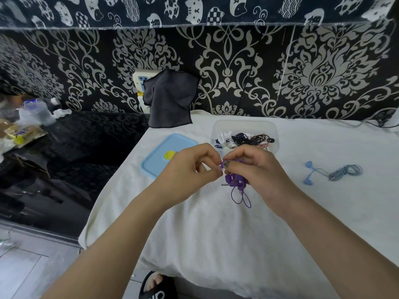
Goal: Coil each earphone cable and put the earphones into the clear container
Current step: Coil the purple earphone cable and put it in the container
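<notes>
Purple earphones (236, 183) hang in a loose bundle between my hands above the white cloth, the jack sticking out to the left and two loops drooping below. My right hand (250, 167) grips the bundle from above. My left hand (194, 167) pinches a strand of the purple cable at the bundle's top left. Just behind my hands stands the clear container (245, 125), holding several coiled earphones in white, black and red. Blue earphones (332, 172) lie on the cloth to the right, their cable partly coiled.
A light blue lid (160, 156) with a yellow sticker lies left of the container. A dark cloth (170, 100) hangs over a wall socket behind. The white-covered table (216, 234) ends at the left, beside a black surface with clutter. A slippered foot (156, 285) shows below.
</notes>
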